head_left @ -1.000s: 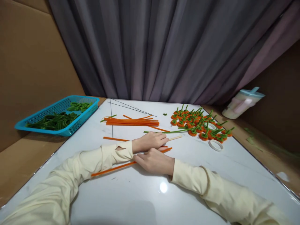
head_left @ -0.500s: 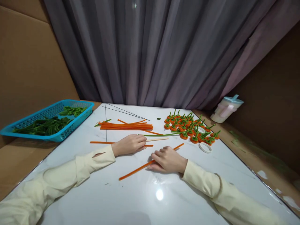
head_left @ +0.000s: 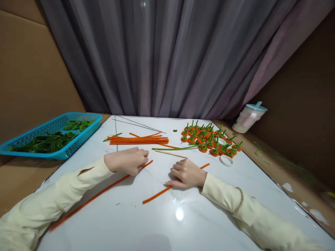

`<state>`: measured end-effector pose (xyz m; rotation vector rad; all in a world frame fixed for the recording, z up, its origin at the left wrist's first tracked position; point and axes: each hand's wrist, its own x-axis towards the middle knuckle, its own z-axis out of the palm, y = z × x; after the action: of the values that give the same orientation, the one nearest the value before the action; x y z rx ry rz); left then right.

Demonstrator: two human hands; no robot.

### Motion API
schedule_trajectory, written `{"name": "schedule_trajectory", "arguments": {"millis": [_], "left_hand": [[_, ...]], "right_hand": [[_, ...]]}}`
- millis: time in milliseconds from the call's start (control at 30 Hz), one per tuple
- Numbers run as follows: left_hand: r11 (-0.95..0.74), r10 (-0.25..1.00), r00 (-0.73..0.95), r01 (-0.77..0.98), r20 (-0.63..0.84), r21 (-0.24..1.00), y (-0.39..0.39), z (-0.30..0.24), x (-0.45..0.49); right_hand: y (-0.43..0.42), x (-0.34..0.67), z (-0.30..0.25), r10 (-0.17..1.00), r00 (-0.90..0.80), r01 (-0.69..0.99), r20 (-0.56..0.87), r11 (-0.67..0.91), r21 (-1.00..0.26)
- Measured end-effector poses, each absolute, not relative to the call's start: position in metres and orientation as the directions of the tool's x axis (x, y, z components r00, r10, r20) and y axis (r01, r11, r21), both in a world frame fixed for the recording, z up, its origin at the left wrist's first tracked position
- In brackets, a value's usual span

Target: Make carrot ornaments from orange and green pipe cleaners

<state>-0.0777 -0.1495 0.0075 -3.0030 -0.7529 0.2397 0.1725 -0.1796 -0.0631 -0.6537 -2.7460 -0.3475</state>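
My left hand point(head_left: 128, 161) is closed on a long orange pipe cleaner point(head_left: 94, 196), which slants toward the table's near left. Over another orange pipe cleaner point(head_left: 157, 195) rests my right hand point(head_left: 186, 174), fingers curled down on it; both ends stick out past the hand. A thin wooden stick point(head_left: 170, 153) lies on the table just beyond, its right end near my right knuckles. Behind my left hand is a bundle of orange pipe cleaners point(head_left: 138, 140). Several orange pumpkin-like pieces with green stems point(head_left: 199, 134) stand to the far right.
A blue basket point(head_left: 62, 153) of green pipe cleaner pieces stands at the left edge. A long green pipe cleaner point(head_left: 175, 149), thin black wires point(head_left: 138, 124) and a white tape ring point(head_left: 226, 160) lie on the white table point(head_left: 157, 230). A lidded cup point(head_left: 248, 120) stands back right.
My left hand has moved left and taken up an orange pipe cleaner, swinging it toward the near left. The wooden stick now lies at another angle. My right hand has barely shifted.
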Motion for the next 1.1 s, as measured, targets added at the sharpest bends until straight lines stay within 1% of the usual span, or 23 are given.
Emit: {"name": "schedule_trajectory", "arguments": {"millis": [67,133,200,267,300,367,500,600,633,667,700,767,800,833,867,900,933,967,1000,1033,1100], "left_hand": [[-0.839,0.536,0.823,0.544,-0.189,-0.011,-0.152,0.013,-0.083],[-0.794,0.591,0.781,0.607,-0.201,0.024,-0.155,0.011,-0.085],[-0.743,0.657,0.728,0.67,-0.194,-0.002,-0.157,0.001,-0.083],[-0.689,0.722,0.674,0.722,-0.157,-0.069,-0.156,-0.013,-0.079],[-0.676,0.735,0.664,0.732,-0.133,-0.085,-0.155,-0.019,-0.078],[-0.69,0.723,0.685,0.722,-0.092,-0.048,-0.153,-0.03,-0.074],[-0.758,0.64,0.768,0.638,-0.034,0.139,-0.156,-0.03,-0.065],[-0.707,0.64,0.767,0.614,-0.053,0.35,-0.161,-0.021,-0.057],[-0.671,0.651,0.757,0.605,-0.05,0.428,-0.161,-0.019,-0.054],[-0.632,0.669,0.742,0.592,-0.033,0.499,-0.16,-0.017,-0.052],[-0.594,0.691,0.722,0.571,-0.003,0.567,-0.159,-0.017,-0.049],[-0.493,0.742,0.669,0.5,0.044,0.712,-0.154,-0.018,-0.046],[-0.399,0.774,0.632,0.456,0.026,0.796,-0.152,-0.02,-0.044],[-0.266,0.797,0.603,0.406,-0.038,0.874,-0.15,-0.023,-0.043],[-0.117,0.797,0.591,0.356,-0.126,0.927,-0.148,-0.025,-0.043],[0.025,0.771,0.597,0.319,-0.221,0.947,-0.148,-0.027,-0.043],[0.141,0.733,0.61,0.296,-0.3,0.945,-0.147,-0.029,-0.043],[0.222,0.699,0.621,0.282,-0.354,0.933,-0.147,-0.031,-0.043],[0.272,0.683,0.623,0.269,-0.382,0.924,-0.147,-0.033,-0.044],[0.298,0.687,0.615,0.248,-0.387,0.922,-0.147,-0.035,-0.045],[0.315,0.728,0.581,0.188,-0.364,0.93,-0.147,-0.037,-0.045]], "right_hand": [[-0.181,0.172,-0.063,0.406,-0.85,0.478,0.337,0.863,0.166],[-0.184,0.168,-0.059,0.402,-0.852,0.472,0.335,0.867,0.161],[-0.189,0.162,-0.053,0.376,-0.873,0.434,0.311,0.889,0.144],[-0.195,0.153,-0.047,0.331,-0.905,0.371,0.267,0.921,0.117],[-0.198,0.148,-0.045,0.31,-0.919,0.344,0.244,0.933,0.107],[-0.205,0.138,-0.04,0.288,-0.935,0.311,0.205,0.946,0.09],[-0.216,0.118,-0.034,0.283,-0.951,0.292,0.124,0.955,0.055],[-0.214,0.112,-0.03,0.33,-0.942,0.331,0.058,0.944,0.0],[-0.212,0.112,-0.03,0.358,-0.933,0.356,0.039,0.933,-0.049],[-0.208,0.114,-0.029,0.386,-0.922,0.38,0.022,0.916,-0.125],[-0.204,0.116,-0.029,0.419,-0.908,0.405,0.014,0.885,-0.228],[-0.195,0.123,-0.03,0.486,-0.874,0.412,0.018,0.761,-0.5],[-0.19,0.127,-0.032,0.518,-0.855,0.384,0.019,0.657,-0.649],[-0.186,0.13,-0.034,0.54,-0.842,0.33,0.006,0.523,-0.786],[-0.182,0.133,-0.036,0.546,-0.838,0.259,-0.02,0.365,-0.894],[-0.179,0.135,-0.039,0.539,-0.841,0.178,-0.045,0.197,-0.964],[-0.176,0.137,-0.041,0.522,-0.851,0.098,-0.063,0.039,-0.994],[-0.174,0.139,-0.044,0.501,-0.862,0.03,-0.074,-0.096,-0.995],[-0.171,0.141,-0.046,0.486,-0.87,-0.024,-0.078,-0.2,-0.98],[-0.169,0.142,-0.048,0.479,-0.875,-0.064,-0.078,-0.273,-0.96],[-0.166,0.145,-0.051,0.483,-0.872,-0.118,-0.078,-0.363,-0.924]]}}
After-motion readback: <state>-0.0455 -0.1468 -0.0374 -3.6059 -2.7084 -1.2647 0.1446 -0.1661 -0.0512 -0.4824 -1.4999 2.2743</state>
